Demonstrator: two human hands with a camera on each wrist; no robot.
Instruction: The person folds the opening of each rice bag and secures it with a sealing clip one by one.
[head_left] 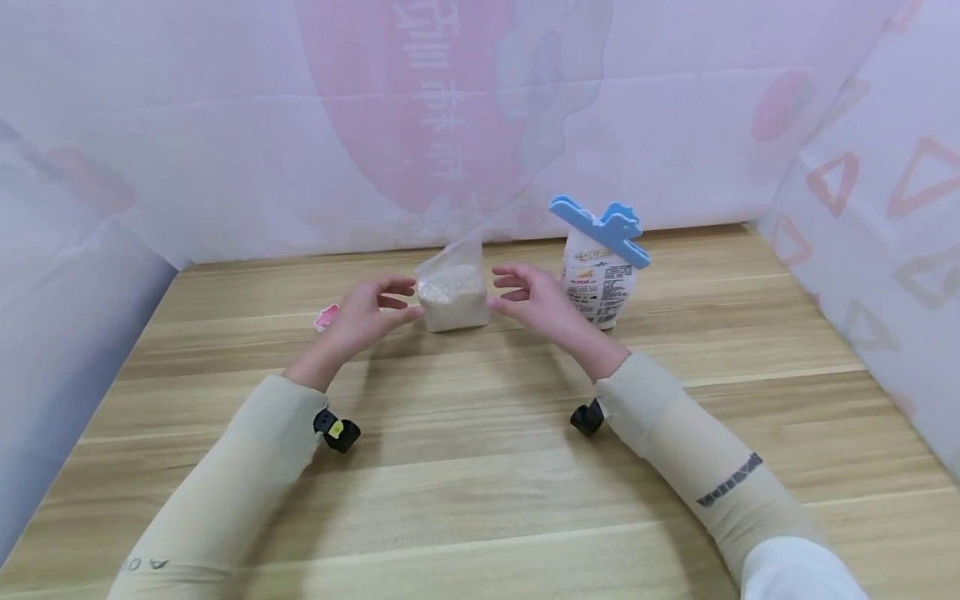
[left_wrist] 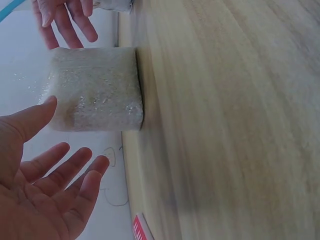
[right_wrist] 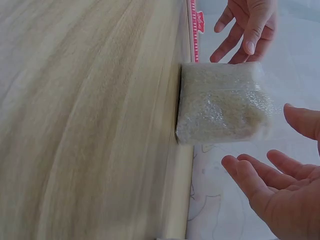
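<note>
A clear plastic bag of pale grains [head_left: 453, 298] stands upright on the table, its loose top rising to a point. To its left is my left hand [head_left: 372, 312], fingers relaxed and spread, thumb tip right at the bag's side. My right hand [head_left: 534, 298] mirrors it on the other side, with its thumb close to the bag's lower edge. In the left wrist view the left hand [left_wrist: 55, 185] has nothing in its grasp. The right wrist view likewise shows the right hand [right_wrist: 280, 182] with loosely bent fingers beside the bag [right_wrist: 220, 105].
Behind my right hand stands a printed bag [head_left: 596, 287] with a large blue clip [head_left: 603, 229] across its top. A pink-and-white piece [head_left: 326, 317] shows past my left hand, and its striped strip [right_wrist: 194, 30] runs behind. Printed cloth [head_left: 225, 167] encloses the wooden table [head_left: 450, 467].
</note>
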